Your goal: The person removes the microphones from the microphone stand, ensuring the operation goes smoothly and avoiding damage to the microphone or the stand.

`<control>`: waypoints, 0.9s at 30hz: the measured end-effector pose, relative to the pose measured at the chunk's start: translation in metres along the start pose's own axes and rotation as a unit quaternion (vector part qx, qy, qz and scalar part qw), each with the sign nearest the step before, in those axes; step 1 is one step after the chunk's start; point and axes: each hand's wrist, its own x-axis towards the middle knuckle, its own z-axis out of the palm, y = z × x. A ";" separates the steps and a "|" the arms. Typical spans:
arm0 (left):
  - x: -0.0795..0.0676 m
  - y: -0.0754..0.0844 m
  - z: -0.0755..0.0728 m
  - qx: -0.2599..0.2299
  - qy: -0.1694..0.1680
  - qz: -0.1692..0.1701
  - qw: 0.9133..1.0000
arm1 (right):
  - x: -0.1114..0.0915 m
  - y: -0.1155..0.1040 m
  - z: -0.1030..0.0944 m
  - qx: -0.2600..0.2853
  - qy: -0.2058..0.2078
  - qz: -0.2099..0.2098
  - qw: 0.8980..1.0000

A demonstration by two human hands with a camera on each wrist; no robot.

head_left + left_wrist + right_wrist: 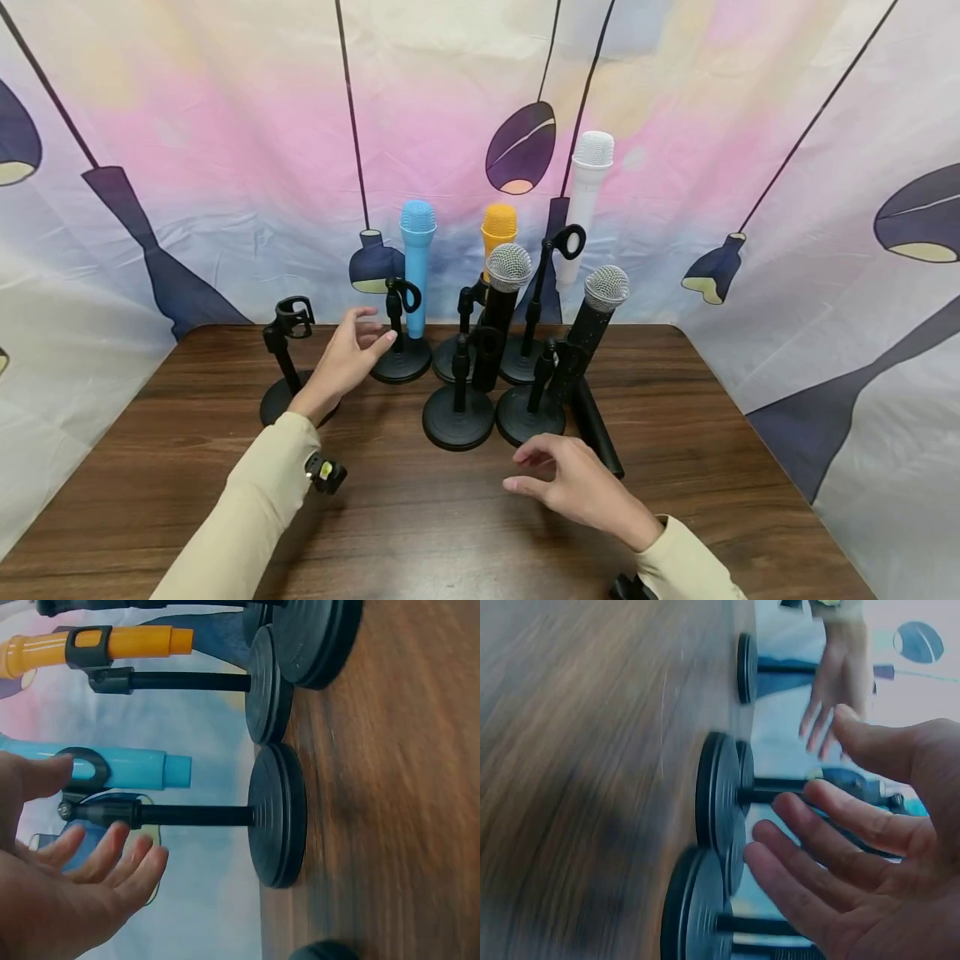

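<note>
My left hand (343, 362), fingers loosely spread and holding nothing, is just left of the stand (401, 367) that bears a light-blue microphone (417, 267). In the left wrist view, the blue microphone (135, 766) sits in the stand's ring clip, and the thumb and fingertips appear close to it; contact cannot be told. My right hand (577, 483) hovers over the table before the front-right stand (531, 417), fingers relaxed with nothing in them. That stand holds a black microphone (588, 333) with a silver head; another black one (497, 321) leans in the front-middle stand (457, 418).
An orange microphone (498, 225) and a tall white one (588, 183) stand behind. At left, a stand with an unfilled clip (294, 317) is partly behind my left forearm. A black rod-like handle (597, 429) lies on the wooden table (420, 517). Patterned cloth (247, 125) hangs behind.
</note>
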 end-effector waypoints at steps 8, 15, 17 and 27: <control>0.031 0.002 0.008 -0.041 0.042 -0.016 0.998 | 0.021 -0.012 0.019 0.038 -0.033 -0.054 0.997; 0.048 0.003 0.016 -0.083 0.059 0.005 0.995 | 0.032 -0.018 0.029 0.059 -0.042 -0.070 0.995; 0.051 0.003 0.019 -0.093 0.059 0.007 0.994 | 0.035 -0.020 0.031 0.065 -0.039 -0.072 0.995; 0.063 -0.009 0.026 -0.100 0.083 0.009 0.991 | 0.047 -0.021 0.042 0.070 -0.027 -0.104 0.992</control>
